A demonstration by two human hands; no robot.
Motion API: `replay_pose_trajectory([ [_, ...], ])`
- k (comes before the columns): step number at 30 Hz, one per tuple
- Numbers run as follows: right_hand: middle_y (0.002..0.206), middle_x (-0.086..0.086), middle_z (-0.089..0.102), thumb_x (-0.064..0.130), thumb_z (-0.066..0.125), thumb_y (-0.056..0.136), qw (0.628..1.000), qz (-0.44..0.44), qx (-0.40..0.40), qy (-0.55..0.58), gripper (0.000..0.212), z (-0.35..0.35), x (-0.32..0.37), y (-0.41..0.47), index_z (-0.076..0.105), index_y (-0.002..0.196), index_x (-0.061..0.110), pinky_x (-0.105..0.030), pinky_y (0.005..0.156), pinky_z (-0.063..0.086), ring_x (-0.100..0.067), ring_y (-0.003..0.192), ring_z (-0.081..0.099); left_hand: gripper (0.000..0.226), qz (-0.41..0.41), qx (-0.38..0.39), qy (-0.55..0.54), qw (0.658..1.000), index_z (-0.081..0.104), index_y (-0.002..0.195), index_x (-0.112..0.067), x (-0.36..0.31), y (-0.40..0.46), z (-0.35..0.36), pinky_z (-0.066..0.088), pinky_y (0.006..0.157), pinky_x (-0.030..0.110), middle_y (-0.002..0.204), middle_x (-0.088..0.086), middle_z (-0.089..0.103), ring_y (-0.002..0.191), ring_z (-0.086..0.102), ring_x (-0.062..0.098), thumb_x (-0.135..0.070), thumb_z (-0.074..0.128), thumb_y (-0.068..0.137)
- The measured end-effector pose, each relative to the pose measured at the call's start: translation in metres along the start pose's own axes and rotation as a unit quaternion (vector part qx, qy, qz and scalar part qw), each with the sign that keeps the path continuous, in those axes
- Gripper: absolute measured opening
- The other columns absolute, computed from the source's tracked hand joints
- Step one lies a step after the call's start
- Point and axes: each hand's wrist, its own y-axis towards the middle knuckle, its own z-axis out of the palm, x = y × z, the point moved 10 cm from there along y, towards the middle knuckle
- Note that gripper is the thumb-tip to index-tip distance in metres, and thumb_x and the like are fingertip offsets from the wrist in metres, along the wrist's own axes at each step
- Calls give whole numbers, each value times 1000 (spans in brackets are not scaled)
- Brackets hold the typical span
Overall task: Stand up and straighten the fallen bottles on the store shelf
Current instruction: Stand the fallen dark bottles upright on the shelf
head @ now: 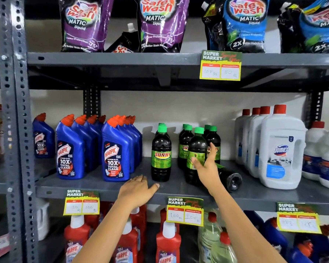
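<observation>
On the middle shelf [103, 186] stand several dark Sunny bottles with green caps. One upright Sunny bottle [161, 154] stands alone at the front. A second one [197, 149] stands further right, and my right hand [207, 166] reaches toward it with fingers spread, thumb across its label, not closed on it. Behind that hand a fallen Sunny bottle [231, 179] lies on its side, base toward me. My left hand [137, 190] rests flat on the shelf's front edge, holding nothing.
Blue Harpic bottles [114, 150] stand in rows to the left. White Domex jugs [281, 150] stand to the right. Safewash pouches [160, 23] fill the upper shelf; red Harpic bottles [168, 243] the lower. Price tags [185, 211] hang from the shelf edges.
</observation>
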Motion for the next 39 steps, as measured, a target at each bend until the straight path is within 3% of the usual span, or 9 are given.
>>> replay_pose_trajectory([
  [4, 152, -10, 31, 39, 85, 64, 1000, 14, -14, -22, 113, -1, 3, 0, 10, 148, 28, -44, 112, 34, -27, 136, 38, 80, -3, 3, -1, 1000, 17, 152, -10, 0, 0, 0, 17, 119, 34, 161, 8, 15, 148, 18, 21, -63, 20, 92],
  [9, 119, -9, 61, 10, 79, 73, 999, 35, 4, -14, 108, -4, -7, 1, 4, 149, 29, -29, 82, 49, -8, 88, 59, 80, -4, 5, -3, 1000, 16, 152, -10, 1, 1, 1, 16, 119, 34, 162, 8, 14, 148, 17, 21, -63, 18, 92],
  [13, 148, -17, 34, 28, 88, 62, 998, 27, 3, -58, 129, 2, -3, 2, -7, 151, 28, -41, 103, 40, -30, 128, 44, 80, -3, 2, -1, 1000, 16, 152, -10, 0, 0, 0, 16, 118, 34, 162, 8, 14, 148, 17, 20, -63, 19, 92],
  [17, 129, -13, 55, 15, 81, 69, 997, 13, -7, -78, 123, 3, -2, 2, -10, 150, 30, -35, 91, 46, -26, 113, 58, 79, -10, 4, -6, 1000, 17, 152, -12, 2, 0, 1, 17, 118, 34, 162, 6, 14, 148, 17, 20, -63, 19, 92],
  [22, 146, -23, 24, 40, 84, 64, 989, -9, -28, -146, 130, 6, 6, 0, -13, 150, 28, -47, 106, 36, -38, 131, 35, 78, -7, 3, -5, 1000, 18, 152, -12, 1, 0, 0, 19, 118, 34, 161, 6, 15, 148, 18, 21, -63, 19, 92],
  [29, 125, -13, 60, 18, 81, 70, 990, -4, -17, -140, 127, 3, 4, -1, -18, 148, 33, -39, 91, 50, -29, 109, 62, 77, -6, 9, -3, 1000, 17, 152, -11, 1, -1, 0, 18, 118, 34, 162, 7, 14, 148, 17, 21, -62, 19, 93],
  [33, 150, -13, 35, 21, 74, 77, 992, -50, -39, -109, 106, -22, 19, -2, -1, 152, 22, -43, 113, 32, -28, 137, 36, 77, -6, 10, -5, 1000, 18, 152, -12, 1, -1, 0, 20, 119, 35, 162, 6, 15, 148, 18, 21, -62, 20, 93],
  [35, 144, -19, 39, 28, 66, 81, 969, -42, -59, -237, 86, -50, 19, 14, 17, 149, 11, -46, 111, 31, -35, 133, 36, 77, -7, 10, -5, 1000, 18, 152, -12, 1, 0, 1, 20, 119, 35, 161, 6, 15, 148, 19, 21, -62, 20, 93],
  [39, 128, -6, 60, 69, 73, 35, 853, 159, 194, -458, 106, -49, -38, 22, 49, 127, 21, -45, 99, 46, -31, 116, 56, 77, -5, 19, 4, 1000, 14, 152, -11, 1, 0, 2, 15, 120, 34, 162, 7, 12, 149, 15, 19, -62, 18, 93],
])
